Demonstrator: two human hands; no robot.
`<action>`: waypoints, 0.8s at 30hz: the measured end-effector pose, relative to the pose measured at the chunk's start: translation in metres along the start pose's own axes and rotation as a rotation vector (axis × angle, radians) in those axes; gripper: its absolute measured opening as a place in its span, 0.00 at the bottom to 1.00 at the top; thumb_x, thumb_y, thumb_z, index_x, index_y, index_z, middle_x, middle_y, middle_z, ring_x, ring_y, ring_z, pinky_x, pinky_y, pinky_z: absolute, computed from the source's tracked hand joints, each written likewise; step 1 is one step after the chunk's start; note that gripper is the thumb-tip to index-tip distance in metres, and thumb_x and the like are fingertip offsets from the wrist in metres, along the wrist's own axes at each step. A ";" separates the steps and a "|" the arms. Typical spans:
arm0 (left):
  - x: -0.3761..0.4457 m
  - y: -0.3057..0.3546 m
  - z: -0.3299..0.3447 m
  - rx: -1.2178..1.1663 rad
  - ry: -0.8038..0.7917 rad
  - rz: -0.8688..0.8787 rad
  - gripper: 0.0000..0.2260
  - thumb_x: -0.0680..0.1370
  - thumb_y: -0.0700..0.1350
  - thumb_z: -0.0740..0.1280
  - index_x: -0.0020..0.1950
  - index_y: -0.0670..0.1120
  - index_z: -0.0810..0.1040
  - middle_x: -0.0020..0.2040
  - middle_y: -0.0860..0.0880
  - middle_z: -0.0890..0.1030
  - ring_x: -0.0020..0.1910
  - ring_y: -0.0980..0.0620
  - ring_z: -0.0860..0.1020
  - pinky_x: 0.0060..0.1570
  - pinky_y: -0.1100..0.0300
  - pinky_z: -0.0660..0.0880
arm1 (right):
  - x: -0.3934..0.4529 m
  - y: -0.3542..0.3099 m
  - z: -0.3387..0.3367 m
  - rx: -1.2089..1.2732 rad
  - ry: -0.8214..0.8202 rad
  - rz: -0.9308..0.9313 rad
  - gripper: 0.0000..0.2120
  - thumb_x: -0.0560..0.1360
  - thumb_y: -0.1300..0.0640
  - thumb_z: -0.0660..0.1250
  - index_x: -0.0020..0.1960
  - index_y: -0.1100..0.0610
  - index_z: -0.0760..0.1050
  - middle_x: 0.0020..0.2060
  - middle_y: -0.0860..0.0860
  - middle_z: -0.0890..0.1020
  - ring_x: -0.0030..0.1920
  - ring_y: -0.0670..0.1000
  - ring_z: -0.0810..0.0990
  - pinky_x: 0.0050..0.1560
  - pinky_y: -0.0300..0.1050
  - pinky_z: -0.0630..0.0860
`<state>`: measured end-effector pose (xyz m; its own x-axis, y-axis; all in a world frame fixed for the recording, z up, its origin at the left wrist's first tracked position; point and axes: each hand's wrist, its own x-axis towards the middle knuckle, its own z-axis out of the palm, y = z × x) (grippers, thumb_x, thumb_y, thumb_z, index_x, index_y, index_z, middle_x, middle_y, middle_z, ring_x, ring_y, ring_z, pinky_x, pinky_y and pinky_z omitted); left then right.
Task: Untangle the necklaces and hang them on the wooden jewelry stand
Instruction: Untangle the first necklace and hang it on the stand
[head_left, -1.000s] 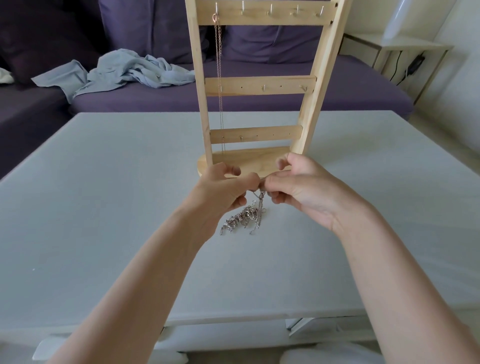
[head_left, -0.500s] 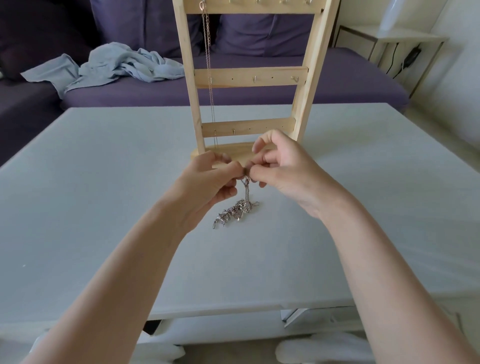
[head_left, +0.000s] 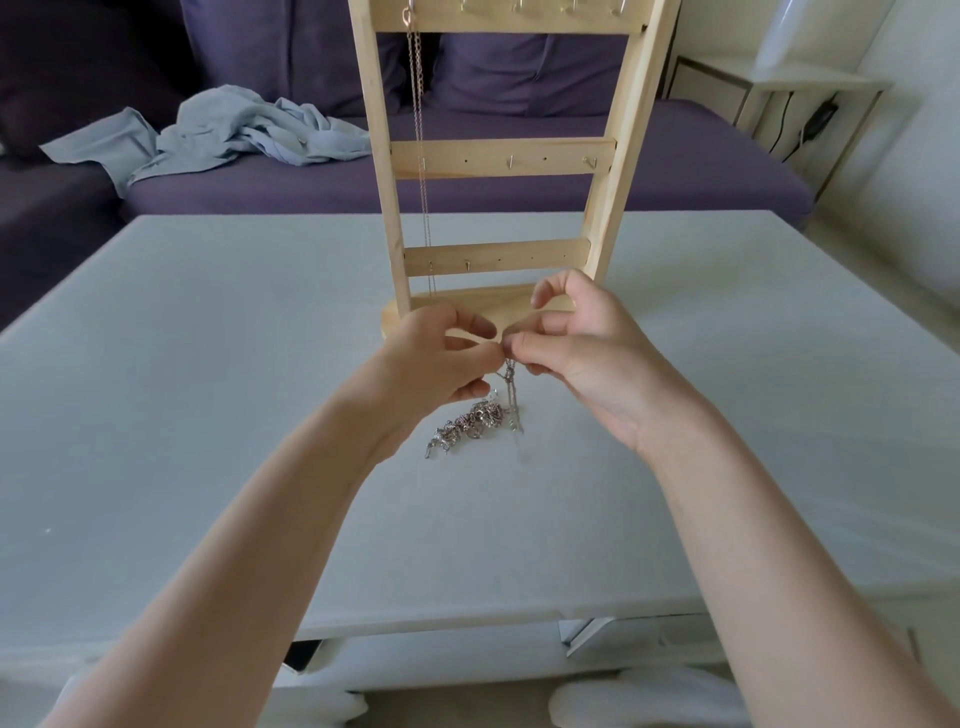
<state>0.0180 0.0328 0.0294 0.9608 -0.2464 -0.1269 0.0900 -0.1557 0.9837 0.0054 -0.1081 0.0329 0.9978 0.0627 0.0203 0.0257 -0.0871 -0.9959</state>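
While pinched at the top end between both hands:
Tangle: silver necklace cluster (head_left: 475, 422), upper strands lifted off the tabletop (head_left: 208, 364), lower bulk lying on it just in front of the stand base.
Tangle axis: heap on the tabletop long from lower left to upper right; lifted strands near vertical, running up to the pinch point.
Tangle ends: loose tail toward the lower left, held end up between the hands; one thin strand down on the right side of the heap.
Left hand (head_left: 436, 364): thumb and forefinger pinched on the chain at its top, remaining fingers curled under.
Right hand (head_left: 576, 348): thumb and forefinger tips pinched on the same chain, touching the left hand's fingertips; other fingers curled and raised above.
Hands, relation: together at the fingertips, above the heap, in front of the stand base.
Jewelry stand (head_left: 498, 156): pale wood, upright on the far middle of the tabletop, long axis vertical, leaning slightly back; three cross rails with small hooks in view.
Hung necklace (head_left: 421, 156): thin chain on the leftmost hook of the top rail, straight down along the left upright, lower end near the base.
Background: purple sofa (head_left: 675, 171) behind the tabletop, crumpled light blue cloth (head_left: 223, 130) on its seat at left; pale side table (head_left: 810, 83) at far right.
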 end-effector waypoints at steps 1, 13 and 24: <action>0.000 -0.001 0.000 0.028 0.018 0.002 0.04 0.75 0.36 0.67 0.45 0.44 0.75 0.35 0.49 0.77 0.27 0.60 0.73 0.38 0.67 0.77 | 0.000 -0.001 0.000 -0.046 -0.001 -0.022 0.16 0.70 0.71 0.66 0.44 0.53 0.64 0.33 0.50 0.79 0.36 0.50 0.72 0.43 0.43 0.69; -0.001 0.001 0.002 0.161 0.189 0.116 0.08 0.74 0.38 0.65 0.36 0.43 0.79 0.29 0.53 0.75 0.27 0.62 0.72 0.32 0.70 0.74 | 0.002 -0.005 0.001 -0.143 -0.007 -0.058 0.17 0.71 0.68 0.68 0.43 0.52 0.61 0.35 0.50 0.80 0.38 0.51 0.73 0.46 0.46 0.69; 0.001 -0.001 0.003 0.284 0.055 0.147 0.08 0.77 0.39 0.64 0.38 0.45 0.77 0.33 0.50 0.77 0.26 0.63 0.74 0.34 0.68 0.76 | 0.002 -0.004 -0.011 -0.227 -0.050 -0.006 0.15 0.70 0.67 0.70 0.47 0.53 0.66 0.33 0.48 0.81 0.34 0.48 0.73 0.39 0.39 0.69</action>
<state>0.0183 0.0301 0.0276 0.9716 -0.2350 0.0286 -0.1200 -0.3847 0.9152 0.0076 -0.1186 0.0379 0.9935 0.1130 0.0160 0.0502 -0.3072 -0.9503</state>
